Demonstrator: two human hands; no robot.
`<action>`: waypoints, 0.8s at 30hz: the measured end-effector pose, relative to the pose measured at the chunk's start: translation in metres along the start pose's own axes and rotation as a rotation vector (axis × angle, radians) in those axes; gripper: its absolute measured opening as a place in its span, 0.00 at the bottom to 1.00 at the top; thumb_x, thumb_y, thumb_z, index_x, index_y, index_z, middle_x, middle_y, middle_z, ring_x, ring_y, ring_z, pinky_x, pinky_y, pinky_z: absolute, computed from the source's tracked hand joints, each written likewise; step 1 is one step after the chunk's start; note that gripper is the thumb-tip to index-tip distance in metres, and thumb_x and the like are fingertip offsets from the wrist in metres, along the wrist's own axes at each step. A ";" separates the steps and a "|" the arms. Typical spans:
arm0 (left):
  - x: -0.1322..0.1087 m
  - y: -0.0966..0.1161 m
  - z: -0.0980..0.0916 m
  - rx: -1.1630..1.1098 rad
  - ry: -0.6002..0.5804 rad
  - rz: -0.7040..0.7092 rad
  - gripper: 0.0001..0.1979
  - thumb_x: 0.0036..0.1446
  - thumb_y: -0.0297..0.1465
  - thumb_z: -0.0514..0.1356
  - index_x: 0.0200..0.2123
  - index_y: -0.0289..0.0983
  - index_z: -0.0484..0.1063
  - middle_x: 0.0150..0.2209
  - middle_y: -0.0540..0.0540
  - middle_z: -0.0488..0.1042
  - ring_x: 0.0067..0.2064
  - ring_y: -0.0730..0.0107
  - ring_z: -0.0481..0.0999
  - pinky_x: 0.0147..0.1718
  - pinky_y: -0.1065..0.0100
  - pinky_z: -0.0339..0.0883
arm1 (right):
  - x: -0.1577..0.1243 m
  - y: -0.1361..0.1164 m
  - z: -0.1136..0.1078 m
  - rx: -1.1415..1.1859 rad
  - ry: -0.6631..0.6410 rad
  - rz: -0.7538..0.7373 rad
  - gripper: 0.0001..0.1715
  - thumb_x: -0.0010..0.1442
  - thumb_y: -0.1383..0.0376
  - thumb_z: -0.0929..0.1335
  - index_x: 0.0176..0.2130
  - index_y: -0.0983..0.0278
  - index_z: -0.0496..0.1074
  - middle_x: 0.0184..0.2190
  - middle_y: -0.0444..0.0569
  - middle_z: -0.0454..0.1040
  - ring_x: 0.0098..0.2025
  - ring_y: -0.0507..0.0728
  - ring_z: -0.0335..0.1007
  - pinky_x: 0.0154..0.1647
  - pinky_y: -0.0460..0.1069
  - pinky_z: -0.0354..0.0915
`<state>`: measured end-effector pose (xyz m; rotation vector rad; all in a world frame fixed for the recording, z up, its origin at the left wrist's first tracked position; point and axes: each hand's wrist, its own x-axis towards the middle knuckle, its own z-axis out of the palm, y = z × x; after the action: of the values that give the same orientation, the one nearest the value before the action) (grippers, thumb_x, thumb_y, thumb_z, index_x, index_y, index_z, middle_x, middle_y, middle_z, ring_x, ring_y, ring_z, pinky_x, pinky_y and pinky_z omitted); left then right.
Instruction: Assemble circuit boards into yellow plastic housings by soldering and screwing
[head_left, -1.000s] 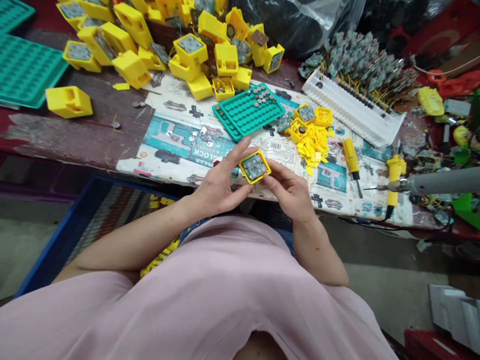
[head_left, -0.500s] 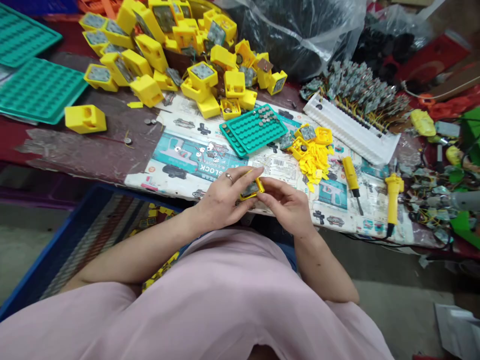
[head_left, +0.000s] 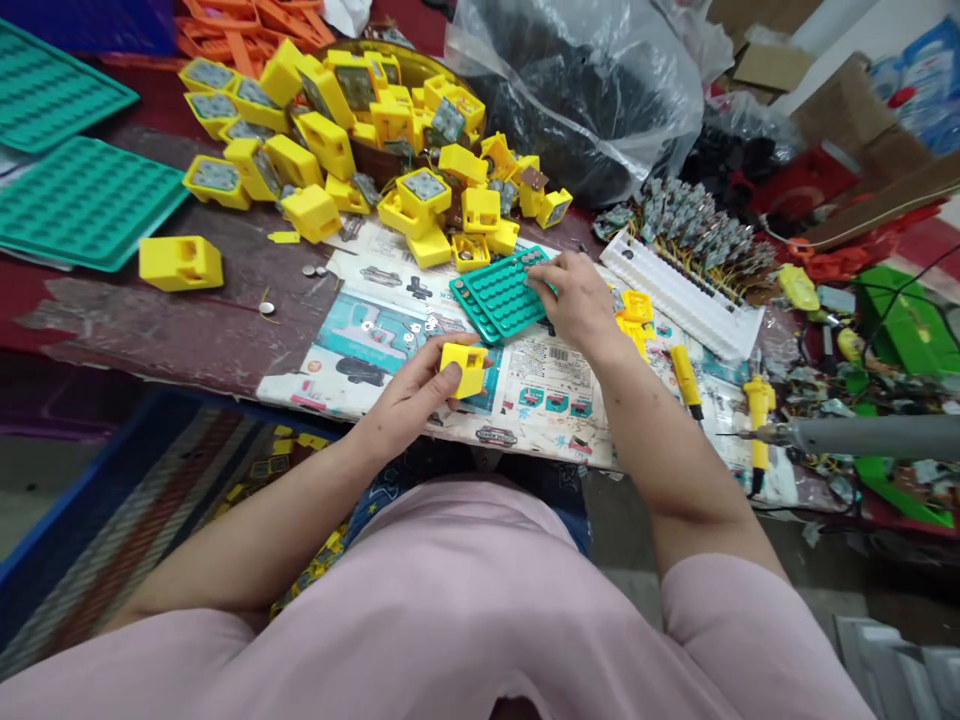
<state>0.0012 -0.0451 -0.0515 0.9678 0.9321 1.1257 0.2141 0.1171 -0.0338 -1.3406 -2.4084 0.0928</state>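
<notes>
My left hand (head_left: 420, 392) is closed around a small yellow plastic housing (head_left: 463, 366), held just above the printed paper sheet (head_left: 390, 330) near the table's front edge. My right hand (head_left: 574, 298) reaches forward to the small green tray (head_left: 501, 295) of round button cells. Its fingertips are pinched at the tray's far right corner among the cells; what they hold is too small to make out.
A heap of yellow housings (head_left: 360, 130) lies at the back left, a single one (head_left: 180, 262) apart. Large green trays (head_left: 82, 200) sit far left. A white rack of wired circuit boards (head_left: 679, 290), yellow screwdrivers (head_left: 684, 375), a soldering tool (head_left: 862, 436) and a plastic bag (head_left: 585, 90) stand right.
My right hand let go of the yellow housing and reached forward to the green tray. My left hand kept the housing and turned it over. The view tilted up.
</notes>
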 end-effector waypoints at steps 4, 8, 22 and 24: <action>0.001 -0.002 -0.007 -0.040 -0.002 -0.027 0.31 0.56 0.50 0.65 0.57 0.38 0.69 0.50 0.42 0.77 0.40 0.67 0.76 0.31 0.73 0.67 | 0.012 0.004 0.009 -0.008 -0.056 -0.005 0.11 0.63 0.62 0.67 0.41 0.61 0.79 0.40 0.54 0.75 0.47 0.64 0.69 0.49 0.60 0.68; 0.004 0.001 -0.007 -0.206 -0.022 -0.070 0.31 0.54 0.48 0.67 0.55 0.38 0.70 0.48 0.42 0.78 0.38 0.68 0.78 0.31 0.73 0.70 | 0.013 0.008 0.010 0.014 -0.086 0.052 0.07 0.61 0.65 0.68 0.39 0.62 0.77 0.41 0.54 0.75 0.47 0.63 0.70 0.50 0.59 0.68; 0.012 0.004 -0.003 -0.646 -0.013 -0.230 0.16 0.57 0.31 0.67 0.49 0.38 0.74 0.43 0.47 0.79 0.43 0.69 0.80 0.41 0.69 0.78 | -0.057 -0.091 -0.030 0.632 0.099 0.099 0.05 0.60 0.61 0.72 0.36 0.58 0.80 0.31 0.42 0.82 0.30 0.52 0.77 0.36 0.50 0.74; 0.013 0.004 -0.001 -0.617 -0.023 -0.217 0.17 0.55 0.33 0.69 0.48 0.38 0.74 0.40 0.48 0.79 0.40 0.71 0.79 0.37 0.71 0.78 | -0.067 -0.095 -0.031 0.539 0.134 -0.018 0.04 0.62 0.64 0.71 0.38 0.58 0.79 0.31 0.42 0.82 0.31 0.51 0.78 0.36 0.48 0.74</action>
<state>0.0011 -0.0321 -0.0497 0.3653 0.5926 1.1148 0.1805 0.0059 -0.0026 -1.0341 -2.0734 0.5819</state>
